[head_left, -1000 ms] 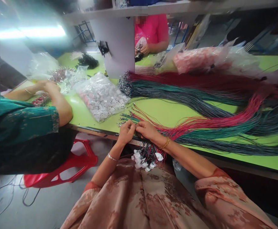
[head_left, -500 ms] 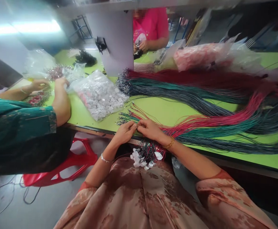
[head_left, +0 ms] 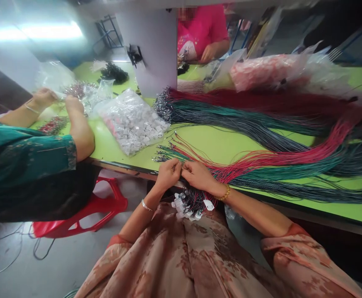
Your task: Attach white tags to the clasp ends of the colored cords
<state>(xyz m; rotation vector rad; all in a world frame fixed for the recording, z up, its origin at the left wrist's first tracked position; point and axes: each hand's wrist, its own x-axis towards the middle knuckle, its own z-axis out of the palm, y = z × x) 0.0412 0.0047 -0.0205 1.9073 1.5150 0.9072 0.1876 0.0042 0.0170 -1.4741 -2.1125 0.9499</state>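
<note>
At the table's front edge, my left hand (head_left: 169,173) and my right hand (head_left: 197,174) meet with fingertips pinched together. What they pinch is too small and covered by the fingers to make out. Right behind them lie the metal-tipped ends of loose red, green and black wires (head_left: 230,169), which run off to the right. Below my hands, in my lap, a bunch of wires with white plastic connectors (head_left: 187,207) hangs against my clothing. One white connector (head_left: 208,205) sticks out to the right of the bunch.
A clear bag of white connectors (head_left: 134,124) lies left of my hands. Thick bundles of dark red and black wires (head_left: 230,111) stretch behind. A co-worker's arm (head_left: 80,128) is at left, above a red stool (head_left: 106,207). Another person in pink (head_left: 202,33) sits opposite, beside a grey panel (head_left: 156,54).
My hands stay together and have turned slightly, fingers curled more closely. The co-worker's hands at left have shifted a little. The whole view has moved slightly.
</note>
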